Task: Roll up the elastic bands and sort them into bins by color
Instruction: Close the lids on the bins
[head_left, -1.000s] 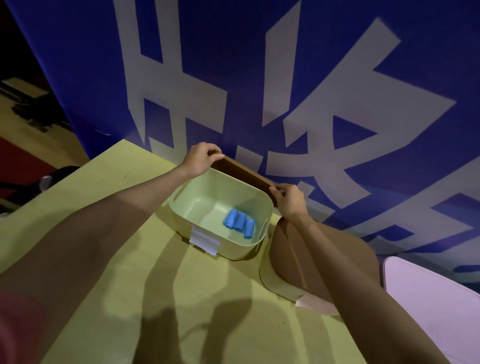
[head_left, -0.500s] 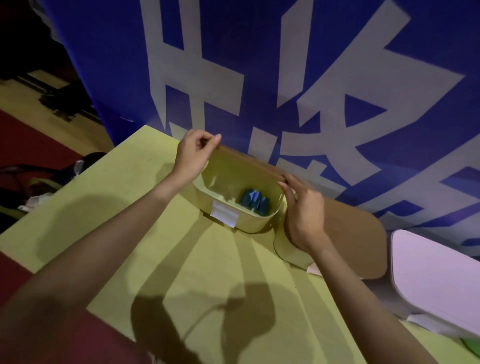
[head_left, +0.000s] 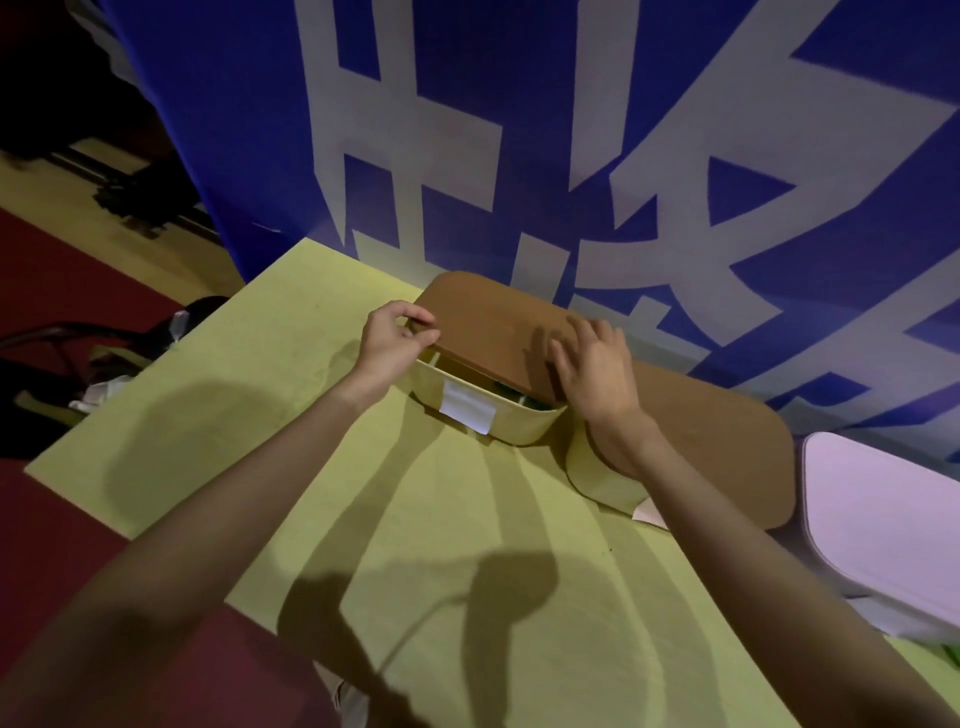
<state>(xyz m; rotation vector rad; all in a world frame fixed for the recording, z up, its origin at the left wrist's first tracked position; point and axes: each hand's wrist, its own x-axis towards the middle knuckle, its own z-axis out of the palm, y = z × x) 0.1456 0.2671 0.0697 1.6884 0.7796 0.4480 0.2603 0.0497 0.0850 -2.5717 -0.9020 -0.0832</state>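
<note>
Head view: a pale green bin (head_left: 511, 423) sits on the yellow-green tabletop (head_left: 291, 415) close to a blue banner (head_left: 519, 130) with large white characters, and a brown lid (head_left: 493, 327) now lies over most of its top, tilted, with a gap left open along the near edge. Half a second ago the lid stood behind the bin and the blue rolled bands lay in plain sight on its floor; now the lid hides nearly all of the inside, and only a dark sliver shows in the gap, too small to tell as bands. The left hand (head_left: 392, 343) pinches the lid's left corner between thumb and curled fingers, where earlier it held the bin's far left rim. The right hand (head_left: 597, 366) lies on the lid's near right part with fingers spread and fairly straight, pressing down; before, it was beside the bin's right end. A white label (head_left: 466, 409) is stuck to the bin's front wall. Just right of it stands a second bin (head_left: 597, 478) with its own brown lid (head_left: 727, 441) on, and further right a pale pink lidded bin (head_left: 883, 530).
</note>
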